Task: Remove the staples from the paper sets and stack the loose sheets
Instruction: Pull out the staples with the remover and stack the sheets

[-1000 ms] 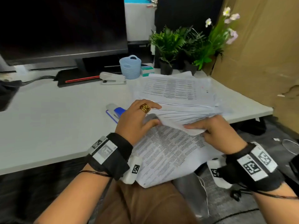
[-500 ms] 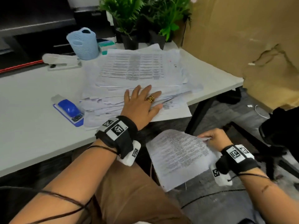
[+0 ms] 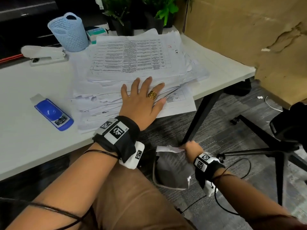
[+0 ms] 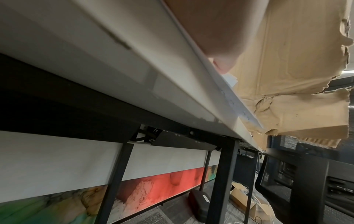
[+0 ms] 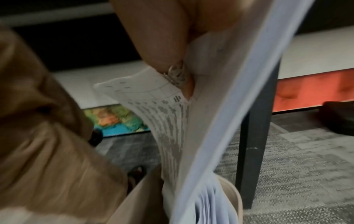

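Observation:
A thick, untidy pile of printed sheets (image 3: 137,63) lies on the white desk (image 3: 33,138). My left hand (image 3: 142,100) rests flat on the pile's near edge with fingers spread, holding nothing. In the left wrist view one fingertip (image 4: 222,50) shows over the desk edge. Below the desk, my right hand (image 3: 191,146) pinches the top corner of a printed paper set (image 3: 172,165), which hangs down into a beige bin (image 5: 234,197) with other sheets in it. The right wrist view shows my fingers (image 5: 162,45) clamped on that paper set (image 5: 168,121).
A blue staple remover (image 3: 53,113) lies left of the pile. A white stapler (image 3: 44,53) and a blue basket (image 3: 68,32) stand behind it. A black desk leg (image 3: 199,117), a chair base (image 3: 265,146) and floor cables surround my right hand.
My right hand pulled a paper set off the pile and carried it down below the desk edge. My left hand let go of the sheets and now lies flat on the pile.

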